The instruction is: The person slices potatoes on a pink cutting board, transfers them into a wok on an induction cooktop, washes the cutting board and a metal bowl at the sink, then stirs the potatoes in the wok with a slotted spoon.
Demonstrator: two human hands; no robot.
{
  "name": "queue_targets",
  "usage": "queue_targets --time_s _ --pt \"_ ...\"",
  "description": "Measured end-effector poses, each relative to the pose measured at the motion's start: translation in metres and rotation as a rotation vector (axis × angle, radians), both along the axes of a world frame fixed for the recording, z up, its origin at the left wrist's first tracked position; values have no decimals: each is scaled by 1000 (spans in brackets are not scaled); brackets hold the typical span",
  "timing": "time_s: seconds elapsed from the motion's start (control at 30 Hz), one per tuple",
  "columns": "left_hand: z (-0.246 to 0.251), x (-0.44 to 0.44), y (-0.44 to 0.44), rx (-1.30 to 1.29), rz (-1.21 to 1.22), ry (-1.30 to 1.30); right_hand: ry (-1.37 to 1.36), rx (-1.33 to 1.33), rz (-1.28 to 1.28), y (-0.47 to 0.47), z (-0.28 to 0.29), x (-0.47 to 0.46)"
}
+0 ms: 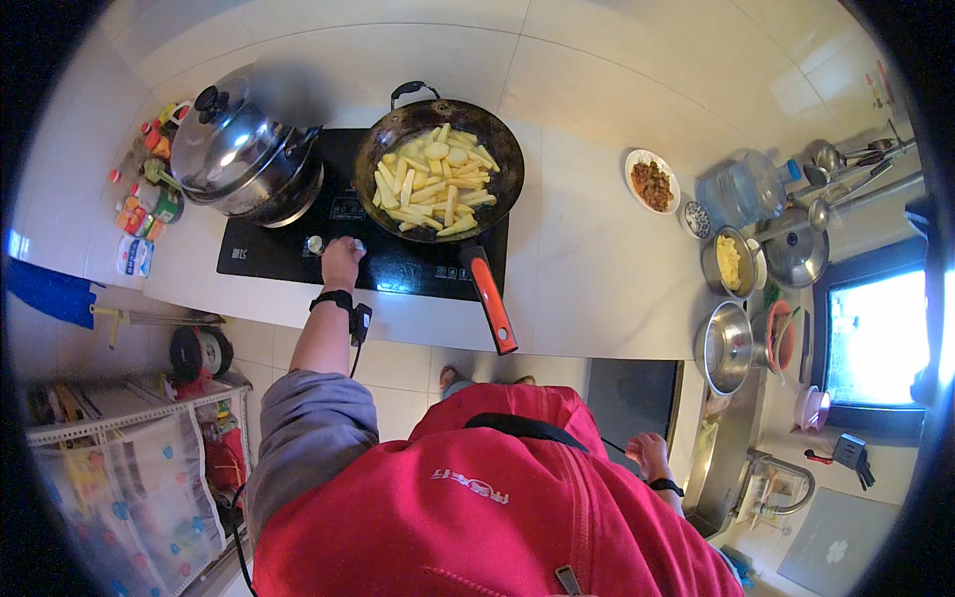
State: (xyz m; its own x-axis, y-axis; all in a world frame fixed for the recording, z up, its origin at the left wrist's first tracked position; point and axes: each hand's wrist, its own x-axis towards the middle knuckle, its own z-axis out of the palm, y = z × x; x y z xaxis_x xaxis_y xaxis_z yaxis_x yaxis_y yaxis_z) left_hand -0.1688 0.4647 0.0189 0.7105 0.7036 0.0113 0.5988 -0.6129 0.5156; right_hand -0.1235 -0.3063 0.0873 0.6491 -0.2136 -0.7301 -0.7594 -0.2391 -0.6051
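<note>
My left hand point(342, 263) grips the right one of two silver knobs on the front of a black glass cooktop point(339, 242). The other control knob point(315, 245) sits just left of my fingers. A dark wok point(509, 160) rests on the cooktop, full of pale yellow potato strips point(440, 179) with a few round slices on top. The wok's red and black handle point(492, 298) points toward me over the counter's front edge. Low at my right side hangs my right hand point(647, 453), near the sink and away from the cookware; its fingers are partly hidden.
A lidded steel pot point(242, 160) stands left of the wok, beside several condiment bottles point(153, 205). Rightward are a plate of brown chopped food point(651, 181), a water jug point(742, 190), a bowl of yellow pieces point(728, 263), a steel basin point(725, 348) and a faucet point(791, 477).
</note>
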Motion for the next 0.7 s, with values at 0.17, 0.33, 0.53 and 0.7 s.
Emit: queue_targets --time_s 0.17,0.33,0.53,0.7 --pt "-4 -2 0 -46 28 -36 -22 -2 74 22 12 17" --pt "3 -3 -4 -32 37 -7 6 28 30 32 10 14" --pt "17 -11 -20 207 87 -149 28 25 -7 25 6 -1" --pt "21 -23 -99 -299 -149 -266 42 13 -80 20 4 -23"
